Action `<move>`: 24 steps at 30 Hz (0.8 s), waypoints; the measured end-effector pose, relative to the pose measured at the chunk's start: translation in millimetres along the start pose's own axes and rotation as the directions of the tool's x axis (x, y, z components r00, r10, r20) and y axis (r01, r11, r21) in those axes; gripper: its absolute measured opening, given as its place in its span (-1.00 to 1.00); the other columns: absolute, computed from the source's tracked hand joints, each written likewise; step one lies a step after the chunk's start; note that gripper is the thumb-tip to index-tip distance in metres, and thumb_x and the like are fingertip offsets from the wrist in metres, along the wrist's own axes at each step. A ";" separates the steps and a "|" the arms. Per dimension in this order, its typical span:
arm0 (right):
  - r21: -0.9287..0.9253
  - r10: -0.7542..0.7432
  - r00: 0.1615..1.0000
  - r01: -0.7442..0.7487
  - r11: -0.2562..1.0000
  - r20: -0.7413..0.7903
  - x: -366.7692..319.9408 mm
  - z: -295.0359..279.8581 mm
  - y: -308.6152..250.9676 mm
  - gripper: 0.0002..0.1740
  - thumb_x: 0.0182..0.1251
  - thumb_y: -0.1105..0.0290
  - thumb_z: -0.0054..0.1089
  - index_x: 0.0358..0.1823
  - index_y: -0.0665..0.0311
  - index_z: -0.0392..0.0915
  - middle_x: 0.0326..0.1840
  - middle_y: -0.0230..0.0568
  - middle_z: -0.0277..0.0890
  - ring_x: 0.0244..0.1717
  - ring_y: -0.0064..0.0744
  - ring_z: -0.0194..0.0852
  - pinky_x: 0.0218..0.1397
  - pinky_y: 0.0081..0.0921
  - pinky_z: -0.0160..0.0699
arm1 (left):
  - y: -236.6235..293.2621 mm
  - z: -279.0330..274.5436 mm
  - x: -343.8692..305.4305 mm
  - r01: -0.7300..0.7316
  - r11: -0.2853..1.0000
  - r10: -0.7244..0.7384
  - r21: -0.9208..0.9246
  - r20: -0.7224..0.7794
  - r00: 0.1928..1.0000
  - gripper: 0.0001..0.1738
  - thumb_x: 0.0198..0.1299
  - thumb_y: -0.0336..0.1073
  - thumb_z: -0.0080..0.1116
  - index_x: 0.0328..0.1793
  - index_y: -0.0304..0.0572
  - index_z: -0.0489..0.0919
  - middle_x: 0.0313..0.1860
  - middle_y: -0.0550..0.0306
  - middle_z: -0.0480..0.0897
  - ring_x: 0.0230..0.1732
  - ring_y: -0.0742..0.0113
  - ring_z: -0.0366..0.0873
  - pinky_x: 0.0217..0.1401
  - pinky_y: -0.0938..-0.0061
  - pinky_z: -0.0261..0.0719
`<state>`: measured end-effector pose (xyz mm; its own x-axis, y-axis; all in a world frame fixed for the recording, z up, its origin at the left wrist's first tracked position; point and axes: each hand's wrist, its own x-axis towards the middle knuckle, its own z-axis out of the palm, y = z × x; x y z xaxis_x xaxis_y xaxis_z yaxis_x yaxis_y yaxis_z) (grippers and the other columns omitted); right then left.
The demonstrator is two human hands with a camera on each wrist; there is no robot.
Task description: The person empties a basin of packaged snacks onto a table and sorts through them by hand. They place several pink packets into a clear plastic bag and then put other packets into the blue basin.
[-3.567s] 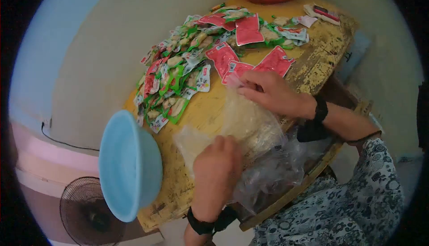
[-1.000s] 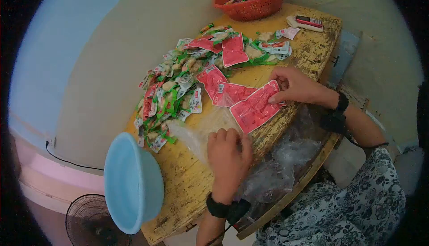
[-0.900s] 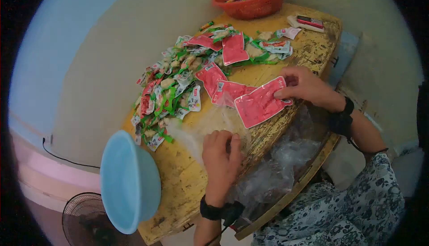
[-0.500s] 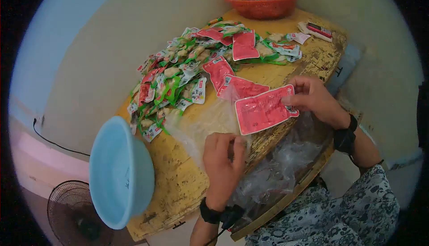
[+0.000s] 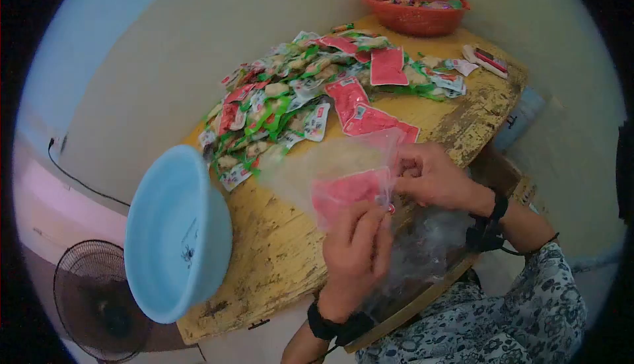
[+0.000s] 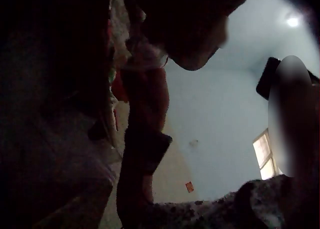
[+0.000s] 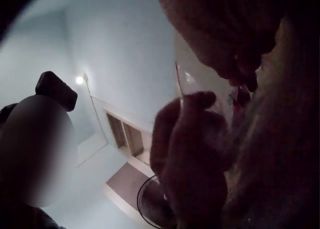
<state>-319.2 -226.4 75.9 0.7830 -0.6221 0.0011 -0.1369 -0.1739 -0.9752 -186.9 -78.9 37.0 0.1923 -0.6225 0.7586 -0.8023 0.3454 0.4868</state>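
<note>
Left hand (image 5: 356,252), right hand (image 5: 439,179): grips pinching clear bag (image 5: 353,152) by near edge of counter (image 5: 264,248). Red packet (image 5: 343,189) visible through film; its stiff corner could snag, tearing plastic.

Plastic bag (image 5: 290,169): clear, thin, colourless film with a pinkish tint at the upper corner; soft and creased, spread slantwise above the yellow tabletop (image 5: 261,252), its far side reaching left toward the packet pile (image 5: 264,109). Sachet (image 5: 347,191): flat, roughly rectangular, pinkish-red, seen through the film and veiled by it, its long side tilted slightly up to the right. Its print was too blurred to read; its lower edge was partly hidden by fingers.
</note>
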 end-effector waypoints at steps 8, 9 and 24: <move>-0.179 -0.375 0.925 0.359 0.916 -0.064 27.4 42.0 26.2 -0.81 0.27 0.46 0.28 -0.13 0.31 0.50 -0.21 -0.33 0.59 -0.22 -0.66 0.55 -0.24 -0.59 0.54 | 21.7 -13.6 1.3 -0.012 0.990 0.013 0.138 -0.013 1.000 -0.80 0.11 -0.48 0.32 -0.13 -0.22 0.60 -0.25 -0.02 0.60 -0.42 0.05 0.60 -0.40 0.29 0.57; -0.106 -0.324 0.941 0.314 0.944 -0.094 31.9 41.7 26.1 -0.80 0.27 0.46 0.28 -0.12 0.31 0.50 -0.23 -0.32 0.59 -0.21 -0.64 0.56 -0.23 -0.57 0.55 | 22.0 -19.2 -0.3 0.037 0.982 -0.045 0.187 0.038 0.998 -0.82 0.13 -0.46 0.31 -0.15 -0.21 0.58 -0.26 -0.01 0.59 -0.43 0.05 0.59 -0.41 0.27 0.56; -0.706 -0.301 0.817 0.576 0.412 0.492 19.2 55.0 22.4 -0.69 0.11 0.31 0.29 -0.10 0.18 0.54 -0.41 -0.03 0.57 -0.37 0.13 0.59 -0.34 -0.05 0.55 | 22.7 -35.0 -11.1 0.187 0.973 -0.209 0.132 0.172 0.963 -0.81 0.22 -0.37 0.25 -0.08 -0.22 0.54 -0.23 -0.05 0.58 -0.28 -0.07 0.59 -0.25 0.15 0.54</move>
<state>-273.8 -200.2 41.9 0.9794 -0.0805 0.1852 -0.0333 -0.9689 -0.2451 -187.4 -39.5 54.8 0.2555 -0.7920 0.5545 -0.8196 0.1267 0.5587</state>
